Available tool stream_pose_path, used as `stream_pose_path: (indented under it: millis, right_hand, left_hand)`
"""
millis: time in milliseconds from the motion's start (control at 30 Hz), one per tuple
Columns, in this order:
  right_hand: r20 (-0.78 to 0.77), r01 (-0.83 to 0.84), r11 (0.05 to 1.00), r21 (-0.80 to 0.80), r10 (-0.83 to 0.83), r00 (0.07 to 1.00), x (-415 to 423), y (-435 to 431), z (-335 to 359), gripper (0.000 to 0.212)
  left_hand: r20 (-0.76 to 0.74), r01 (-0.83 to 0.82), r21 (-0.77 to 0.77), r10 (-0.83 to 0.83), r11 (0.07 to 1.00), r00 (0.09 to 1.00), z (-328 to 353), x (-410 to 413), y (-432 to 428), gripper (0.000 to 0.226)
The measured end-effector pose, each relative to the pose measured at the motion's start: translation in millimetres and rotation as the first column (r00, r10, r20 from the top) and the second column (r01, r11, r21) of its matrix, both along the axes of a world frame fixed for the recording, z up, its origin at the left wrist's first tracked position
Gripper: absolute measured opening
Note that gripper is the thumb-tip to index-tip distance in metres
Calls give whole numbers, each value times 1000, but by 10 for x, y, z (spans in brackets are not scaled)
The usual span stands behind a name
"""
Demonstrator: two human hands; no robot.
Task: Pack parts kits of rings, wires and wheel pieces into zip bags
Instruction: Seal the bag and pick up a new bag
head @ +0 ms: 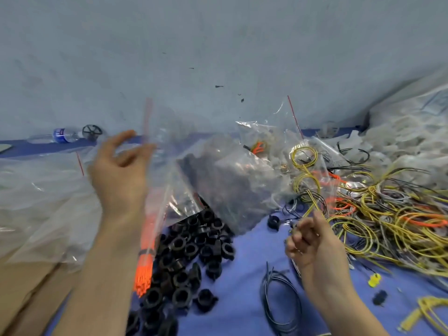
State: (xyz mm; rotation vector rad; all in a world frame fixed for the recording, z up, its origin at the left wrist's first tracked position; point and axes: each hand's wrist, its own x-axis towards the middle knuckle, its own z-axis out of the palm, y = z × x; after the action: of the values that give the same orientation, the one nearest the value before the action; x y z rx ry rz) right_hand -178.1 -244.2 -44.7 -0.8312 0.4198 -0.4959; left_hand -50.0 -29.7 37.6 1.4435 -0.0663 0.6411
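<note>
Clear plastic forms the zip bag [157, 132] at centre left, which has a red seal strip. Motion smears it, so its outline and contents are hard to make out. The left hand [121, 170] is raised beside it with fingers loosely spread at the bag's edge. The blur hides whether it actually pinches the plastic. The right hand [312, 241], lower right, has curled fingers and pinches a strand of yellow wire [312, 202] that rises from its fingertips.

By the left forearm lies an orange bundle [145, 270] of thin strands bound by a dark band, its top hidden under the bag. Next to it a heap of black rings [189, 248], short matt collars, spreads down to the bottom edge, where it is cut off. Behind them a large crumpled bag [237, 180] holds dark parts that glare makes impossible to identify.

To the right, a wire tangle [388, 214] of yellow, orange and grey runs out of view. A thin black coil [278, 299] lies near the right wrist. Flat empty bags [36, 202] lie stacked at the left.

Everything rests on a blue cloth [242, 275], with brown cardboard [24, 287] at lower left. At the far edge, against a scuffed grey-blue wall [218, 44], a water bottle [61, 135] lies on its side just beside a black spoked wheel piece [92, 132].
</note>
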Motion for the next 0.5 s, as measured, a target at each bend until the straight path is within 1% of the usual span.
stream_pose_path:
  millis: [67, 133, 167, 200, 233, 267, 300, 333, 367, 400, 433, 467, 500]
  right_hand:
    - [-29, 29, 1000, 8, -28, 999, -1, 2, -13, 50]
    - [-32, 56, 996, -66, -58, 998, 3, 23, -41, 45]
    - [-15, 53, 991, -127, -55, 998, 1, 41, -54, 42]
    - [9, 39, 980, -197, -38, 999, -4, 67, -59, 39]
    - [38, 22, 962, -270, -12, 999, -18, 100, -59, 37]
    - [65, 5, 937, -348, 19, 998, -35, 138, -53, 34]
    - [86, -8, 902, -431, 49, 995, -51, 175, -51, 31]
    - [101, -15, 861, -508, 77, 992, -64, 207, -47, 26]
    - [115, -18, 826, -564, 100, 988, -69, 235, -40, 21]
    - [134, -12, 808, -589, 113, 985, -68, 258, -34, 20]
    - [153, 2, 812, -584, 108, 982, -61, 265, -37, 22]
    - [168, 21, 827, -562, 89, 982, -45, 256, -49, 25]
    - [172, 42, 837, -545, 63, 983, -26, 231, -60, 29]
  left_hand:
    - [10, -96, -259, 102, 961, 995, 26, 81, 229, 26]
    - [0, -81, -426, 89, 901, 996, 22, 134, 393, 33]
    - [-16, -56, -466, 55, 883, 998, 33, 139, 417, 35]
    - [-37, -15, -475, -3, 880, 999, 47, 120, 386, 28]
    - [-58, 46, -436, -79, 899, 995, 55, 78, 297, 19]
    - [-77, 132, -340, -168, 931, 983, 59, 4, 149, 18]
    - [-99, 240, -181, -260, 954, 960, 47, -91, -34, 20]
    - [-116, 340, 22, -335, 940, 935, 6, -204, -241, 21]
    - [-119, 400, 249, -382, 882, 916, -60, -319, -448, 20]
    - [-102, 406, 454, -406, 793, 908, -133, -436, -636, 20]
    - [-74, 381, 599, -425, 704, 902, -201, -540, -787, 20]
    - [-64, 371, 682, -453, 630, 889, -260, -611, -895, 19]
    - [-96, 398, 721, -488, 568, 868, -301, -648, -956, 18]
